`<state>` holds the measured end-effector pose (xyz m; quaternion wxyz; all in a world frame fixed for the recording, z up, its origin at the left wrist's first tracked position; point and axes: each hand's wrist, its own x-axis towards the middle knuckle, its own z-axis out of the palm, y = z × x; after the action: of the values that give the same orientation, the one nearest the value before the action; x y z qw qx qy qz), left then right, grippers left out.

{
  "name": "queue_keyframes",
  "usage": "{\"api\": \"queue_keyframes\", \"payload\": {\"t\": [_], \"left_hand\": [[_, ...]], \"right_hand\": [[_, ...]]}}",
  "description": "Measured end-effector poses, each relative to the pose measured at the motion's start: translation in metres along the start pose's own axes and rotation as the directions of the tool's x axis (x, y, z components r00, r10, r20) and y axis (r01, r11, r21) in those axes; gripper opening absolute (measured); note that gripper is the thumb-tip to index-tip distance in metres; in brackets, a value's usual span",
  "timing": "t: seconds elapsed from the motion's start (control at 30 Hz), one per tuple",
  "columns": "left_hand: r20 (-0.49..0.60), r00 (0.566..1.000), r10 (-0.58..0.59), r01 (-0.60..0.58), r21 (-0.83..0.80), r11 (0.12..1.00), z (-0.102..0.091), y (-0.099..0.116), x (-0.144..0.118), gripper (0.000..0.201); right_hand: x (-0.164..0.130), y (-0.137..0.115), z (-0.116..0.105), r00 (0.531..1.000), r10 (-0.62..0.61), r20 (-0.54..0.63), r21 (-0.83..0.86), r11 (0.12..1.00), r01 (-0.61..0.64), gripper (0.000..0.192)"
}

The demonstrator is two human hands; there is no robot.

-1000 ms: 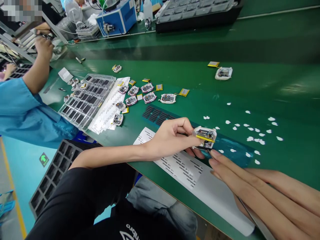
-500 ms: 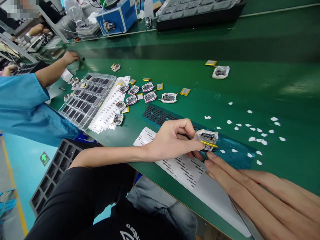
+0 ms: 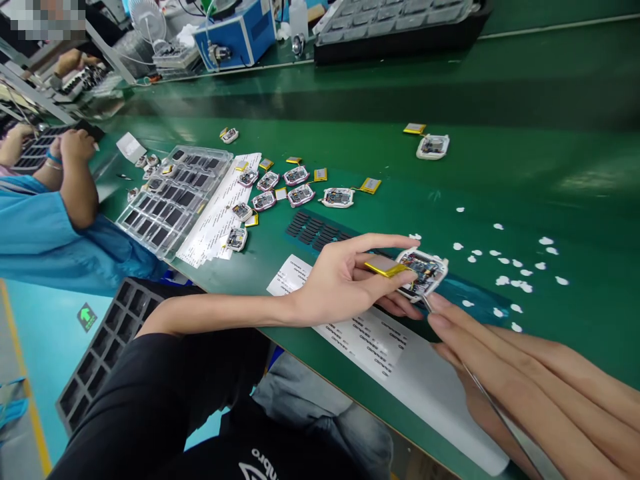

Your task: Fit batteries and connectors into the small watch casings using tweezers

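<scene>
My left hand [image 3: 350, 277] grips an open white watch housing [image 3: 429, 270] by its edges, its circuit board facing up. A yellow-edged battery [image 3: 386, 267] lies over the fingers of this hand, beside the housing. In my right hand [image 3: 520, 373] is a pair of thin metal tweezers [image 3: 483, 387], their tip at the near edge of the housing. Part of the tweezers is covered by the fingers. Beneath both hands lie a printed white sheet [image 3: 370, 340] and a blue film [image 3: 475, 300] carrying rows of dark strips.
Several open housings [image 3: 300, 195] with batteries lie ahead to the left, near a clear tray [image 3: 195, 193]. White stickers [image 3: 515, 283] dot the mat at right. One housing [image 3: 433, 147] sits farther back. A co-worker in a blue sleeve [image 3: 45, 227] is at left.
The housing has been tilted so its board shows more, and the battery has swung left over my left fingers. My left index finger has straightened. The co-worker's arm has drawn back leftward.
</scene>
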<state>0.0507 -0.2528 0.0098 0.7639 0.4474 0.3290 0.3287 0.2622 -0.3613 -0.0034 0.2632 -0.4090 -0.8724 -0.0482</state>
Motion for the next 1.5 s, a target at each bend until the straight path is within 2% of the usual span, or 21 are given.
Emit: {"api": "queue_keyframes", "payload": {"t": [0.2, 0.43, 0.53, 0.67, 0.83, 0.97, 1.03, 1.07, 1.1, 1.13, 1.17, 1.2, 1.27, 1.33, 1.4, 1.5], "left_hand": [[-0.041, 0.999, -0.022, 0.021, -0.014, 1.000, -0.001, -0.002, 0.001, 0.047], [-0.016, 1.000, -0.023, 0.023, -0.019, 1.000, 0.000, -0.001, 0.000, 0.045], [-0.038, 0.999, -0.035, 0.035, -0.022, 0.999, 0.000, -0.001, 0.000, 0.043], [-0.023, 0.999, -0.040, 0.038, -0.061, 0.997, -0.001, 0.002, 0.002, 0.053], [0.006, 0.999, -0.033, 0.033, -0.075, 0.997, -0.003, 0.007, 0.002, 0.064], [-0.028, 0.999, 0.024, -0.023, 0.026, 0.999, -0.013, 0.011, 0.014, 0.064], [-0.061, 0.994, 0.092, -0.079, 0.192, 0.978, -0.025, 0.022, 0.032, 0.064], [-0.078, 0.986, 0.149, -0.114, 0.336, 0.935, -0.032, 0.031, 0.045, 0.062], [-0.088, 0.971, 0.224, -0.144, 0.532, 0.834, -0.041, 0.042, 0.060, 0.060], [-0.073, 0.954, 0.290, -0.140, 0.749, 0.648, -0.051, 0.054, 0.076, 0.055], [-0.026, 0.950, 0.310, -0.106, 0.910, 0.401, -0.061, 0.067, 0.092, 0.049], [-0.009, 0.953, 0.304, -0.088, 0.949, 0.303, -0.072, 0.080, 0.108, 0.045], [-0.004, 0.956, 0.292, -0.051, 0.982, 0.181, -0.088, 0.101, 0.136, 0.040], [-0.001, 0.967, 0.254, -0.019, 0.997, 0.078, -0.097, 0.112, 0.156, 0.036], [0.014, 0.975, 0.224, -0.015, 1.000, 0.001, -0.096, 0.111, 0.168, 0.040], [0.092, 0.976, 0.195, -0.080, 0.995, -0.064, -0.080, 0.098, 0.179, 0.049]], "right_hand": [[0.000, -0.002, 0.004, 0.999, -0.002, -0.034, 0.007, 1.000, 0.003, 0.059], [-0.004, 0.001, 0.004, 0.998, 0.053, -0.029, 0.018, 0.998, -0.053, 0.059], [-0.005, 0.008, 0.008, 0.999, -0.007, -0.045, -0.026, 1.000, 0.006, 0.053], [0.000, 0.014, 0.008, 0.990, -0.126, -0.055, -0.156, 0.981, 0.116, 0.053], [0.009, 0.010, -0.001, 0.992, -0.027, -0.122, -0.116, 0.993, 0.013, 0.059], [0.014, 0.016, -0.007, 0.983, -0.120, -0.138, -0.174, 0.980, 0.095, 0.068], [0.018, 0.020, -0.006, 0.974, -0.143, -0.173, -0.197, 0.974, 0.108, 0.078], [0.020, 0.022, -0.006, 0.971, -0.140, -0.195, -0.200, 0.975, 0.100, 0.080], [0.022, 0.022, -0.005, 0.966, -0.137, -0.219, -0.199, 0.976, 0.093, 0.080], [0.024, 0.022, -0.004, 0.962, -0.142, -0.231, -0.195, 0.976, 0.097, 0.079], [0.026, 0.022, -0.003, 0.960, -0.154, -0.234, -0.189, 0.976, 0.111, 0.079], [0.027, 0.022, -0.003, 0.959, -0.164, -0.233, -0.177, 0.976, 0.124, 0.078], [0.029, 0.021, -0.002, 0.957, -0.175, -0.230, -0.154, 0.978, 0.141, 0.079], [0.030, 0.020, -0.004, 0.957, -0.170, -0.236, -0.146, 0.980, 0.138, 0.080], [0.031, 0.019, -0.006, 0.956, -0.170, -0.238, -0.151, 0.979, 0.136, 0.080], [0.031, 0.018, -0.008, 0.958, -0.178, -0.226, -0.158, 0.977, 0.144, 0.081]]}}
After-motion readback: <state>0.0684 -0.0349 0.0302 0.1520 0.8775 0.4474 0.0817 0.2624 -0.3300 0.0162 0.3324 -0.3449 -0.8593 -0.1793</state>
